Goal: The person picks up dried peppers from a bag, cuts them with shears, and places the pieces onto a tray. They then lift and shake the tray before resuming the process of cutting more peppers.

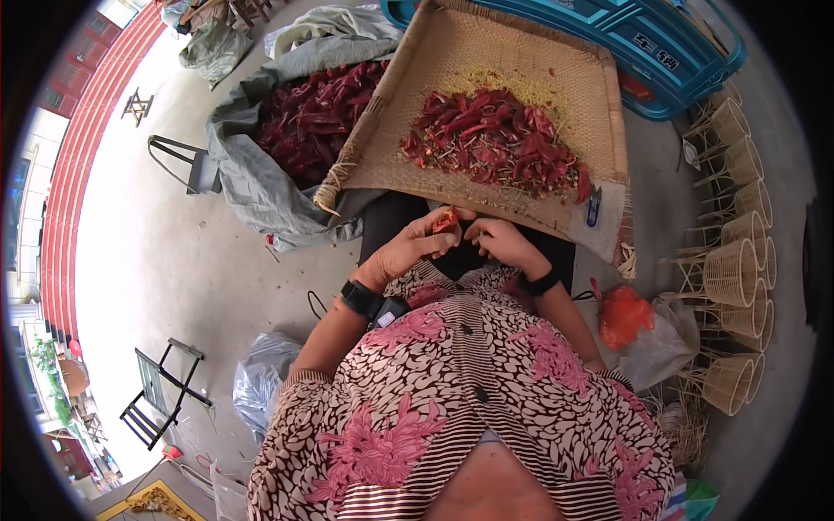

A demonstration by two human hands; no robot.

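My left hand [417, 242] grips an opened dried red chili pepper [446, 220] over my lap, close to the near edge of a woven winnowing tray [404, 130]. Beside it, my right hand [500, 242] has its fingers curled inward; whether something small sits between the fingertips cannot be made out. On the tray lies a heap of cut dried red chilies [482, 137] mixed with stems, and yellow seeds [521, 84] are spread behind them. A blue folding knife or cutter [593, 207] rests on the tray's near right corner.
Left of the tray stands a grey sack [238, 150] full of whole dried chilies [313, 117]. A blue plastic lidded bin [651, 52] is behind. Wicker baskets [730, 273] line the right, near a red plastic bag [625, 317]. A folding stool [163, 391] lies at left.
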